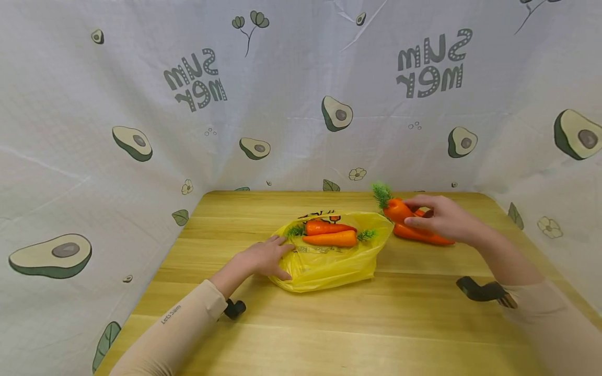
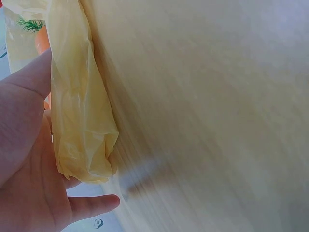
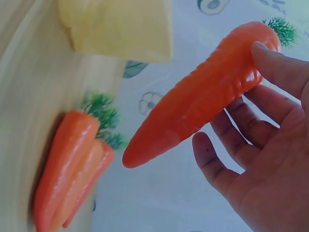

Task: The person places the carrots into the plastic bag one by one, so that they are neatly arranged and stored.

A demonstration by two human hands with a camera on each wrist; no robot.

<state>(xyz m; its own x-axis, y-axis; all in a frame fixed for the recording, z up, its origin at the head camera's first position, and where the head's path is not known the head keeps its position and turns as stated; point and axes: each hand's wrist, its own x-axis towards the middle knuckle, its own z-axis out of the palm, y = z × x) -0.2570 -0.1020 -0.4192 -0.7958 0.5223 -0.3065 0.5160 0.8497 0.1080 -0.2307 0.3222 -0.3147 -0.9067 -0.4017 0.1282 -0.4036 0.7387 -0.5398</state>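
Note:
A yellow plastic bag (image 1: 324, 279) lies on the table with its mouth spread, and two orange toy carrots (image 1: 331, 239) with green tops rest side by side in it. My left hand (image 1: 268, 257) is at the bag's left edge, fingers spread; in the left wrist view the bag's film (image 2: 79, 106) covers the thumb tip and most fingers, while the little finger sticks out. Between thumb and fingers, my right hand (image 1: 442, 216) pinches another carrot (image 3: 203, 92) near its leafy end, raised above the table right of the bag. Its tip points away from the palm.
More carrots (image 3: 67, 169) lie bunched on the wooden table (image 1: 329, 334) below the right hand, partly hidden by it in the head view. A white sheet (image 1: 291, 94) printed with avocados hangs behind the table and along both sides.

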